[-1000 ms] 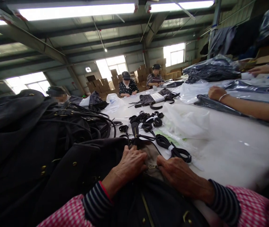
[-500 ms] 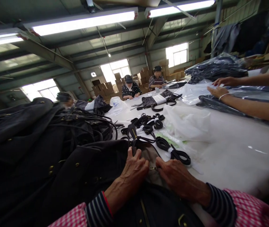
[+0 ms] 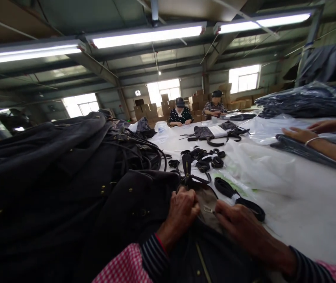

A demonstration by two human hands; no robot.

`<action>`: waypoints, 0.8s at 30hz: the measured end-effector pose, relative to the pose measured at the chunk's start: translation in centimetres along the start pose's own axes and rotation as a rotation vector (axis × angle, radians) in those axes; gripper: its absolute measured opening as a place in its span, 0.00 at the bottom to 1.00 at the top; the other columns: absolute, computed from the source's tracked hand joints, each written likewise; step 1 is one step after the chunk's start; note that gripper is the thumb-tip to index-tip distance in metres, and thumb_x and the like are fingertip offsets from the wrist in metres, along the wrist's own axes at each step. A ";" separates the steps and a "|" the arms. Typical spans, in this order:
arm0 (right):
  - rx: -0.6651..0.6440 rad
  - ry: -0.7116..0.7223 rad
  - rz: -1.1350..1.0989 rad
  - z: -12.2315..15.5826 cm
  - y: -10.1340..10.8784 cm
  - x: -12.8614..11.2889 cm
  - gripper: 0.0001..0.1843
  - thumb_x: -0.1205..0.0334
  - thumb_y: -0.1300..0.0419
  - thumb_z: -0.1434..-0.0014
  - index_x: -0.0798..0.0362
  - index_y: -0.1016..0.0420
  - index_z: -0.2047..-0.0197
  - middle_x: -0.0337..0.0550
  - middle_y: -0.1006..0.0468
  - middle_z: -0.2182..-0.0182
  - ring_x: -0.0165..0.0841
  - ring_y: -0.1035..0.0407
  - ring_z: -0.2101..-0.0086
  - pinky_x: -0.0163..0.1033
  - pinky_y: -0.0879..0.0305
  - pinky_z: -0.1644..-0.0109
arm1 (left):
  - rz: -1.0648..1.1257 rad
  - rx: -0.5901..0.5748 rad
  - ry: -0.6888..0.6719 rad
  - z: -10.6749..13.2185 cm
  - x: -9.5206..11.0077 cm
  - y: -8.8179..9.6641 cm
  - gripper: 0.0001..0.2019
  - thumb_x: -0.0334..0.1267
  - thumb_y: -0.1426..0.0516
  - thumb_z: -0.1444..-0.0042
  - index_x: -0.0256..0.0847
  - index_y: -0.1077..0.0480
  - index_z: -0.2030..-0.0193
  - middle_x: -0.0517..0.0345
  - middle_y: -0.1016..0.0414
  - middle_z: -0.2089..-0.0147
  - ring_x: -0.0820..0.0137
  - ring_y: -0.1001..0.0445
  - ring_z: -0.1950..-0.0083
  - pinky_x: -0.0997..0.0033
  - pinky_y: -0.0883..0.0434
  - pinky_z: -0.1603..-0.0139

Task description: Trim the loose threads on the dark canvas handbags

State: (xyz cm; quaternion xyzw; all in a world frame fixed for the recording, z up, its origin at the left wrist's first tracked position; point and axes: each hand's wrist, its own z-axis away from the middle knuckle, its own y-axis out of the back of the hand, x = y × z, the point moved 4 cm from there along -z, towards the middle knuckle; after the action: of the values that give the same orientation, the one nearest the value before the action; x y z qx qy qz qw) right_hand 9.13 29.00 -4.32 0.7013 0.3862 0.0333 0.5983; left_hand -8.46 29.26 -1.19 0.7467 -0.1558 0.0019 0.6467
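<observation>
Bag lining between left grip and right grip

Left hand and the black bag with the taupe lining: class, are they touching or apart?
Touching. The head view shows it: the left hand has its fingers curled against the edge of the black bag, beside the taupe lining.
</observation>
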 end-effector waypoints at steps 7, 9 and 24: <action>-0.066 -0.032 0.062 -1.7 0.7 -1.2 0.06 0.64 0.50 0.34 0.51 0.34 0.63 0.38 0.25 0.76 0.37 0.25 0.71 0.38 0.50 0.67 | 0.198 -0.039 0.068 -0.5 -0.7 1.0 0.05 0.35 0.43 0.43 0.43 0.25 0.64 0.55 0.23 0.60 0.62 0.25 0.53 0.64 0.33 0.53; -0.066 -0.025 0.091 -1.6 0.5 -1.4 0.06 0.65 0.50 0.34 0.51 0.34 0.63 0.39 0.25 0.76 0.37 0.25 0.72 0.38 0.51 0.67 | 0.216 -0.034 0.051 -0.6 -0.8 0.9 0.05 0.34 0.42 0.45 0.43 0.25 0.64 0.57 0.23 0.62 0.63 0.25 0.54 0.66 0.34 0.54; -0.108 0.008 0.210 -1.8 -0.1 -1.7 0.06 0.67 0.51 0.33 0.52 0.34 0.61 0.41 0.23 0.74 0.34 0.28 0.73 0.40 0.55 0.68 | 0.315 -0.099 0.026 -1.6 -1.8 0.8 0.08 0.37 0.43 0.42 0.43 0.22 0.63 0.57 0.20 0.60 0.64 0.24 0.56 0.69 0.35 0.59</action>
State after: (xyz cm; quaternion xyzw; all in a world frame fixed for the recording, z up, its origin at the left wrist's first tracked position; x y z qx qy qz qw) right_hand 6.97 29.43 -3.16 0.7044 0.3109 0.1194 0.6268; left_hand -10.08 31.16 -0.52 0.6801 -0.2624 0.1051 0.6764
